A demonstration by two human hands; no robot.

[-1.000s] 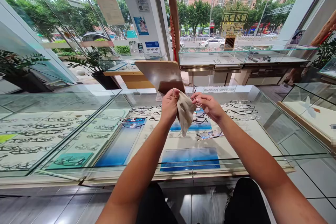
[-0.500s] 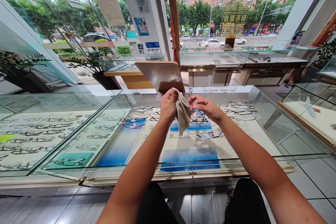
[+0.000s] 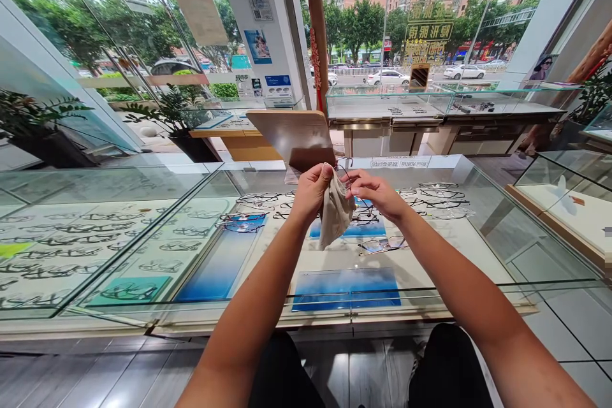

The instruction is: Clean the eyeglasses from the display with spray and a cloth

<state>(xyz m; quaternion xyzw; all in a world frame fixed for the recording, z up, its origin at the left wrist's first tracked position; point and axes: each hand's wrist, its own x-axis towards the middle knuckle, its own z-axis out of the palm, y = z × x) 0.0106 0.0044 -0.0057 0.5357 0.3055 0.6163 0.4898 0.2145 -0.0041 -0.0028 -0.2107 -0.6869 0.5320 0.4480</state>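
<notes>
Above the glass display case, my left hand (image 3: 310, 191) is closed on a beige cloth (image 3: 336, 217) that hangs down from its fingers. My right hand (image 3: 375, 193) pinches a thin dark-framed pair of glasses (image 3: 346, 173), whose near part is against the cloth. The two hands are close together, and the cloth and fingers hide most of the glasses. Below them, a pair of glasses (image 3: 382, 245) lies by itself on the case, nearer to me than the rows of other frames.
A tilted wooden-edged mirror (image 3: 291, 134) stands just behind my hands. Several glasses (image 3: 442, 194) lie to the right, others (image 3: 243, 222) to the left. A blue mat (image 3: 347, 289) is near the front edge. A second case (image 3: 574, 204) stands at the right.
My left hand has shifted slightly right, towards my right hand. The cloth has moved with it and hangs wider, covering more of the glasses.
</notes>
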